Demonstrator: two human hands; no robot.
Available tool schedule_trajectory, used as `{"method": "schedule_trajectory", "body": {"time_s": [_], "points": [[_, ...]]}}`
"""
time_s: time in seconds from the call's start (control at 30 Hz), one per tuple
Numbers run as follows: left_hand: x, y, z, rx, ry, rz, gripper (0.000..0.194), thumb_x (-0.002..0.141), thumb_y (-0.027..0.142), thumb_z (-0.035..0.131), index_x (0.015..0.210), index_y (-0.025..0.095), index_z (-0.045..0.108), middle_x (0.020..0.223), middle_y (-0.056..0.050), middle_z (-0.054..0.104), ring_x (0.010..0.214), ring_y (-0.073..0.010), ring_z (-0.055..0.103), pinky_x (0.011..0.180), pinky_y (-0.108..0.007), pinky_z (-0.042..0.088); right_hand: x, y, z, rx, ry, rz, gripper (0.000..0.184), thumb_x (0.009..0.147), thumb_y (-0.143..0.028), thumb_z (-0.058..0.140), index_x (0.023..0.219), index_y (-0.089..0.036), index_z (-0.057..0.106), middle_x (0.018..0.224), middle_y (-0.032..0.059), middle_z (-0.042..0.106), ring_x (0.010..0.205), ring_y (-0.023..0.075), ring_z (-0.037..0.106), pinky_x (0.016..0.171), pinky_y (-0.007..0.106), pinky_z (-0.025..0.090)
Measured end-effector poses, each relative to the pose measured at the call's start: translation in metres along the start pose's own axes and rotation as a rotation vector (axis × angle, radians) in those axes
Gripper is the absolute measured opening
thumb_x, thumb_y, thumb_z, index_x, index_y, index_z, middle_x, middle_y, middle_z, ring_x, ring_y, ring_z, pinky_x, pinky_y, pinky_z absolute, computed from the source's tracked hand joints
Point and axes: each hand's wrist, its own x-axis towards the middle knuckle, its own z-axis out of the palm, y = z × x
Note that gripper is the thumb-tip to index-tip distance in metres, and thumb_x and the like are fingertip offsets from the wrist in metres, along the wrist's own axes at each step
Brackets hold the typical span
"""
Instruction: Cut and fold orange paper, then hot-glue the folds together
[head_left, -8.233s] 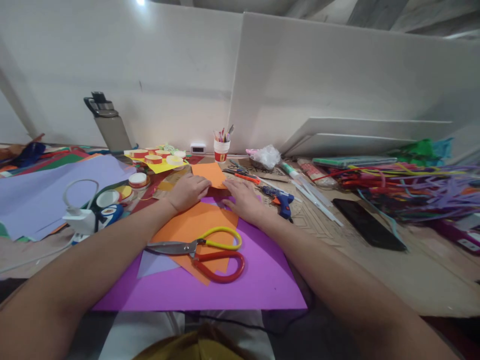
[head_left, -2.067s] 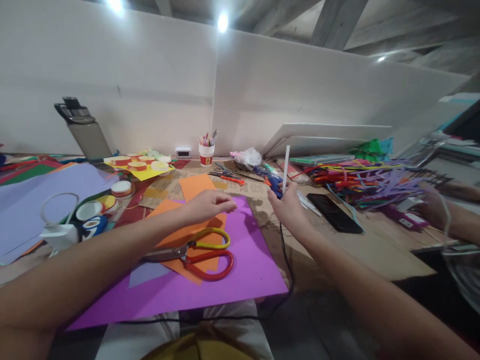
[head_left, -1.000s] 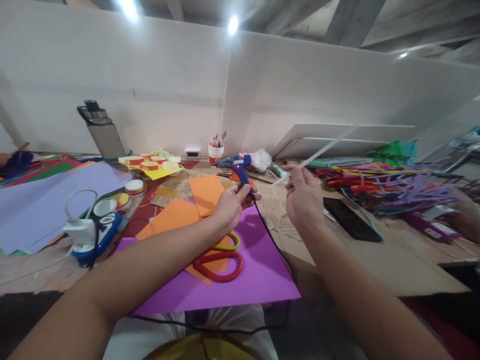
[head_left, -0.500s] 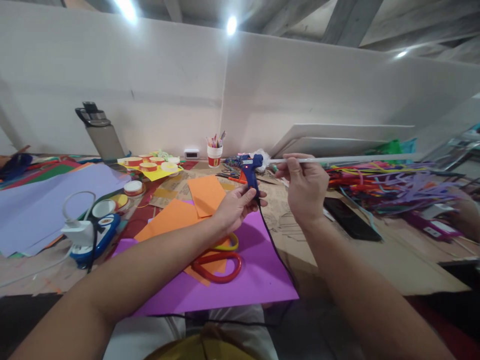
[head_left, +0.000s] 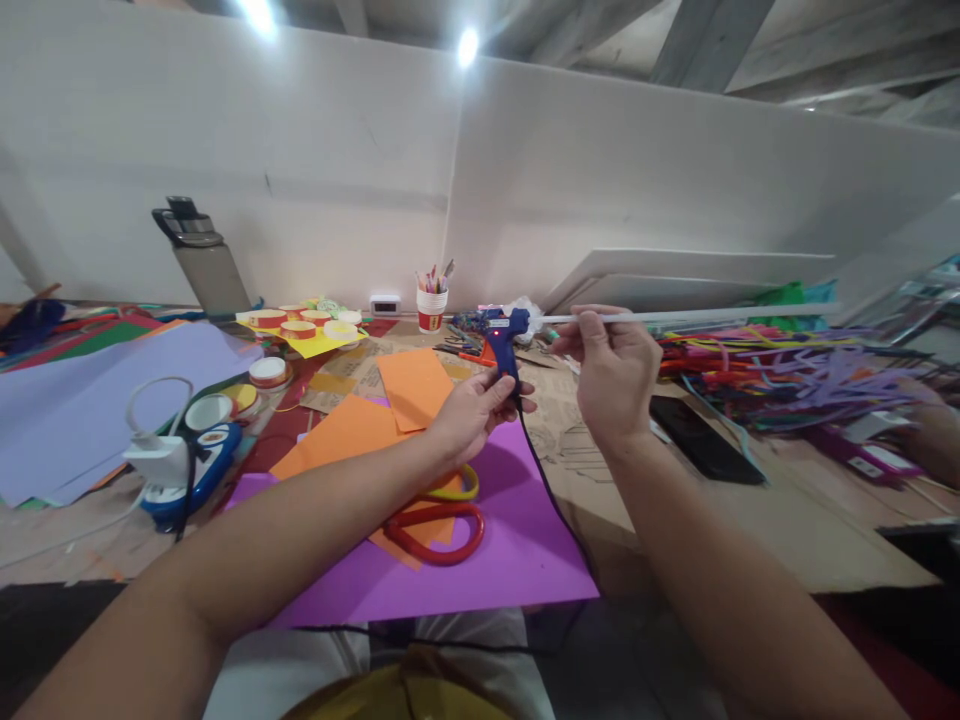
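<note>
My left hand is closed round the handle of a blue glue gun, which has a small red light glowing on its side. A black cord runs down from its handle. My right hand pinches a long, whitish glue stick that lies level and points at the rear of the gun. The stick's near end seems to meet the gun, but I cannot tell how deep it sits. Below my left forearm, scissors with a red and yellow handle lie on purple and orange sheets.
A blue power strip with a white plug, tape rolls and lilac sheets lie left. A bottle and pen cup stand behind. Right are a phone, pipe cleaners and another person's hand.
Almost nothing differs. The view has shifted very slightly, and both hands keep the same hold on the glue gun and the glue stick.
</note>
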Motion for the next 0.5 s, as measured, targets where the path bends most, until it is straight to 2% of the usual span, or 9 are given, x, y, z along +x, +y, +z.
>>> {"method": "schedule_trajectory", "body": {"time_s": [0.27, 0.5], "points": [[-0.0012, 0.0013, 0.0016, 0.019, 0.030, -0.022, 0.035, 0.070, 0.031, 0.083, 0.091, 0.014, 0.062, 0.083, -0.004, 0.070, 0.066, -0.0112, 0.064, 0.063, -0.024, 0.038, 0.0018, 0.0064, 0.0039, 0.105, 0.034, 0.090, 0.023, 0.090, -0.044, 0.059, 0.091, -0.021, 0.061, 0.074, -0.0001, 0.064, 0.058, 0.0129, 0.064, 0.058, 0.029, 0.056], [-0.0006, 0.0012, 0.0011, 0.029, 0.011, -0.010, 0.038, 0.066, 0.035, 0.085, 0.087, 0.014, 0.060, 0.081, -0.004, 0.070, 0.065, -0.0117, 0.064, 0.061, -0.023, 0.036, -0.0021, 0.0037, 0.0030, 0.071, 0.003, 0.033, 0.025, 0.090, -0.043, 0.059, 0.094, -0.019, 0.063, 0.075, -0.0004, 0.067, 0.057, 0.0112, 0.064, 0.060, 0.028, 0.057]]}}
